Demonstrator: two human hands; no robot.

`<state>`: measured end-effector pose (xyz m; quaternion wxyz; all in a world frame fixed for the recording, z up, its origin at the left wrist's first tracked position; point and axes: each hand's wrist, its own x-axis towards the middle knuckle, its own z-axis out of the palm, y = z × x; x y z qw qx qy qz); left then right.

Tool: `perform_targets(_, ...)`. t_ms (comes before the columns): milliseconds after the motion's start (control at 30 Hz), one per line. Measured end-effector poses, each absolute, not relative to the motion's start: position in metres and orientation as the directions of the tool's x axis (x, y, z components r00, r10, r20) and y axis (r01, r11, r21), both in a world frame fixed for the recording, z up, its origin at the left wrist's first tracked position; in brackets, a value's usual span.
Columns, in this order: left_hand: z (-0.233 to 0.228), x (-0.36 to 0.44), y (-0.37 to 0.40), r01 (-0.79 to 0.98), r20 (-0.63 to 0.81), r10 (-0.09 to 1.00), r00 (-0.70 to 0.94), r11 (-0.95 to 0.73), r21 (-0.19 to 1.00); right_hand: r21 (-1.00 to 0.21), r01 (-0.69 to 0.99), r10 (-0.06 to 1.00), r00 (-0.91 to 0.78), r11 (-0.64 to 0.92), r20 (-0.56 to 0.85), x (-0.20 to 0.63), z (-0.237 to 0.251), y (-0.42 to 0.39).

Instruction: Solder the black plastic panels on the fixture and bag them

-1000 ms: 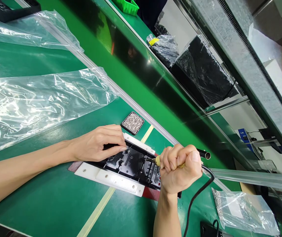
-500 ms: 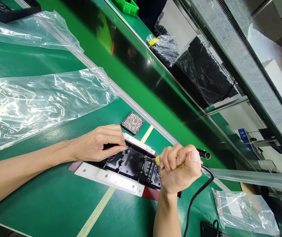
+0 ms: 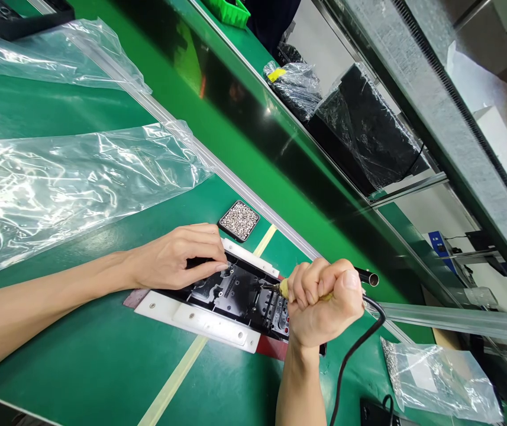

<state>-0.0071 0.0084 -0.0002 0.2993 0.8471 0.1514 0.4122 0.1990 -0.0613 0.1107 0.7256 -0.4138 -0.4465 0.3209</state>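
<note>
A long black plastic housing [image 3: 231,290] lies between the white side blocks of a fixture [image 3: 200,319] on the green bench mat. My left hand [image 3: 191,254] rests over its left part, fingers curled and thumb lying against the inside; the fingertips are partly hidden. My right hand [image 3: 324,296] is wrapped in a fist round the yellow handle of a soldering iron [image 3: 283,289], whose metal tip points left onto the inside of the housing. A black cord [image 3: 351,355] runs down from behind that fist. Beyond the housing stands a small black tray [image 3: 239,220] full of tiny metal pieces.
Clear plastic bags [image 3: 71,189] cover the left of the bench. A metal rail [image 3: 244,189] crosses behind the work. At right lies a bag with small metal parts [image 3: 439,378]. Wrapped black items [image 3: 364,130] and a green bin [image 3: 231,12] stand beyond the partition.
</note>
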Motion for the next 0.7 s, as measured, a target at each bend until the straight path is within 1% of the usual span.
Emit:
perform_targets(233,-0.0016,-0.0078,0.0086,0.003,0.609,0.488,0.625,-0.782,0.624,-0.888,-0.107,0.841,0.388,0.448,0.378,0.1992,0.1102,-0.0613)
perform_targets(700,-0.0008,-0.0079,0.0082,0.001,0.608,0.493,0.622,-0.777,0.629,-0.884,-0.108,0.838,0.387,0.455,0.384,0.1984,0.1107,-0.0608)
